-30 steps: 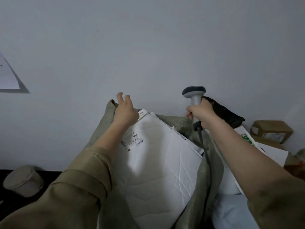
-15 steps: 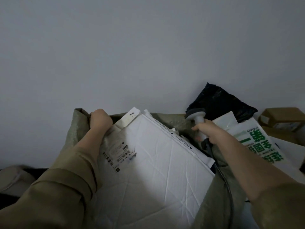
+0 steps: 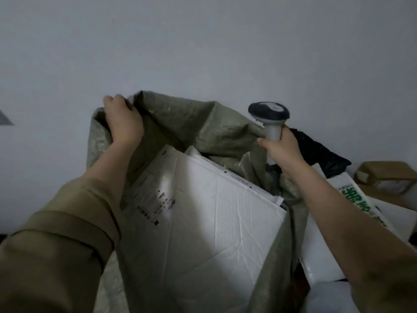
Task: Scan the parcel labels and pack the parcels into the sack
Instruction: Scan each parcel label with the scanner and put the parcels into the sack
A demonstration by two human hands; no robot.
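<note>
Sack [image 3: 203, 123]: olive woven, mouth up, holding white parcels [image 3: 209, 222], label visible at left.
Left hand [image 3: 124, 123]: grip clenched on sack rim.
Right hand [image 3: 282, 150]: grip wrapped round scanner [image 3: 269, 116] handle, beside sack's right edge.

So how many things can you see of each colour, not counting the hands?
White: 2, the big parcel in the sack and the green-lettered bag.
Green: 1, the sack.
Grey: 1, the scanner.
Black: 1, the bag.
Brown: 1, the box.
Total: 6.
</note>
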